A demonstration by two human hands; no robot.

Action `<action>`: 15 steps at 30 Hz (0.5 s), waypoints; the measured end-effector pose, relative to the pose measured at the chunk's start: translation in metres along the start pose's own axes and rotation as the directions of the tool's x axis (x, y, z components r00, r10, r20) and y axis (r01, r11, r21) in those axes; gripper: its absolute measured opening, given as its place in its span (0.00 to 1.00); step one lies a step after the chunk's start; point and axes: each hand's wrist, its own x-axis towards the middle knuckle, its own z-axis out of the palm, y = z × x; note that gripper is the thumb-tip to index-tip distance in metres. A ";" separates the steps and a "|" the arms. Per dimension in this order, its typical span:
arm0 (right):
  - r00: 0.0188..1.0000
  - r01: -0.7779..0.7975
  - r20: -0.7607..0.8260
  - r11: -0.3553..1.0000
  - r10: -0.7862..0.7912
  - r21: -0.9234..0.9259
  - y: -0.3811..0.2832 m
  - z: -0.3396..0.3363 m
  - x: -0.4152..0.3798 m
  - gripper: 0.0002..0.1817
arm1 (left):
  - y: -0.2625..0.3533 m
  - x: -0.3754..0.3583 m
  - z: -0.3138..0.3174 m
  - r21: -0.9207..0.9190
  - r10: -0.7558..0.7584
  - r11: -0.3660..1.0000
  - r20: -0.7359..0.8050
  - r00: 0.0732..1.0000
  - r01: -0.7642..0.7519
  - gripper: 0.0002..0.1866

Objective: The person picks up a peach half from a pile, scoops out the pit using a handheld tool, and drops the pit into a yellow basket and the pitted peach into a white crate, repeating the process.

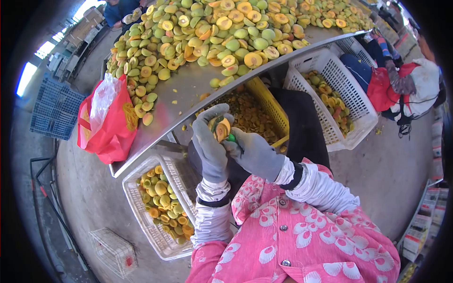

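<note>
Both hands wear grey gloves and meet above a yellow crate [271, 101] that holds small fruit pieces. My left hand [207, 141] is wrapped round a halved fruit [221, 129], its orange cut face with the brown pit area turned up. Close against that fruit, my right hand [257, 153] is closed on a small tool with a green handle [231, 137]. The tool's working end is hidden by the fruit and fingers. Beyond the hands, a large heap of halved green and orange fruit [231, 45] lies on a metal table [184, 96].
White crates of fruit stand at the lower left [137, 200] and right [361, 101]. A red bag [111, 129] hangs at the table's left corner. Blue crates [54, 106] are at far left. One person [120, 12] is at the top left, another [391, 85] at right.
</note>
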 end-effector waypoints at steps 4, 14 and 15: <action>0.986 0.024 0.164 0.998 -0.014 -0.061 0.010 -0.007 0.004 0.22 | 0.000 0.005 -0.018 0.012 -0.078 0.997 0.138 0.987 0.077 0.36; 0.811 -0.562 0.538 0.557 0.228 0.611 -0.006 -0.007 0.006 0.29 | -0.012 0.009 -0.020 0.091 0.043 0.994 0.137 0.990 -0.055 0.27; 0.777 -0.601 0.586 0.549 0.231 0.580 -0.005 -0.007 0.005 0.29 | -0.020 0.007 -0.022 0.163 0.179 0.964 0.176 0.968 -0.208 0.28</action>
